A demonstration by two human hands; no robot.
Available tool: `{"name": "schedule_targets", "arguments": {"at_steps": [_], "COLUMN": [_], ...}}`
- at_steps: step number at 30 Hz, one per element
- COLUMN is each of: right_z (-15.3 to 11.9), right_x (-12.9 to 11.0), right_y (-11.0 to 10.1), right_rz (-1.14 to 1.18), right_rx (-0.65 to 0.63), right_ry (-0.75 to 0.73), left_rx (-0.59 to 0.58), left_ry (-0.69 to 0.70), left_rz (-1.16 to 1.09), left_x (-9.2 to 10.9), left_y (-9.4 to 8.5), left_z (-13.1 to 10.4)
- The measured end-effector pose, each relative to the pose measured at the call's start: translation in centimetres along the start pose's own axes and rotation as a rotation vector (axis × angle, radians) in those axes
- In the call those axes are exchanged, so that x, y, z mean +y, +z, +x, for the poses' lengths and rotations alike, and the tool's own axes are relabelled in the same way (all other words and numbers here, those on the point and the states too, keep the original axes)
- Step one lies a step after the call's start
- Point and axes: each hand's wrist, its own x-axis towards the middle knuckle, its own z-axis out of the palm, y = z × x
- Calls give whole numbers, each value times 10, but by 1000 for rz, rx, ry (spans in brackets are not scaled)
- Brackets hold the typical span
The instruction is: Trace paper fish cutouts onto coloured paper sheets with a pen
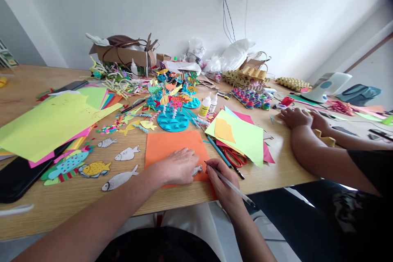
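My left hand (181,166) lies flat on a sheet of orange paper (172,144), its fingers stretched toward the right and partly covering a small grey paper fish (197,169). In my right hand (225,184) is a pen (235,190) with a clear barrel, its tip at the orange paper just right of that fish. Left of the sheet lie more cut-out fish: a small grey one (107,143), a white one (127,153) and a larger grey one (120,178). A yellow fish (95,168) and a dotted blue fish (69,163) rest farther left.
Red-handled scissors (236,159) and pencils lie beside stacked coloured paper (242,131) on the right. Glue bottles (204,106) and a blue base with paper fish (172,120) stand behind. Another person's arms (299,127) rest at the right; a black phone (21,180) lies left.
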Motion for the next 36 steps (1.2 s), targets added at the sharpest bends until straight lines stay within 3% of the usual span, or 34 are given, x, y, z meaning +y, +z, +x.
{"name": "schedule_targets", "arguments": {"at_steps": [5,8,10,12,16,20,29,32,34,36], "right_z": [-1,-1,0,-1,0,1,0,1,1,1], "right_x": [0,-1,0,1,5,6,7,5,4,5], "right_y": [-1,-1,0,0,0,0,-1,-2,-1,0], "right_rz": [3,-18,-26,-22,-3,4,34,26,48,102], "right_rx": [0,-6,-12,-19,-12,-4,-22,-13,-8,-7], "right_ry": [5,19,22,22,4,10,39,43,39,29], "left_rx": [63,111,164,184,242,265,184,307,418,445], "left_ry": [-48,-114,-155,-159,-258,-344,-382,-295,-184,-47], "left_rz": [-47,-64,-84,-73,-37,-64,-39,45,65,29], "left_x": [-5,-14,-26,-43,-79,-96,-91,-82,-68,-51], "left_y": [-27,-45,-47,-38,-3,20,25,19,14,8], "left_z": [-18,-48,-71,-94,-133,-158,-167,-159,-147,-129]}}
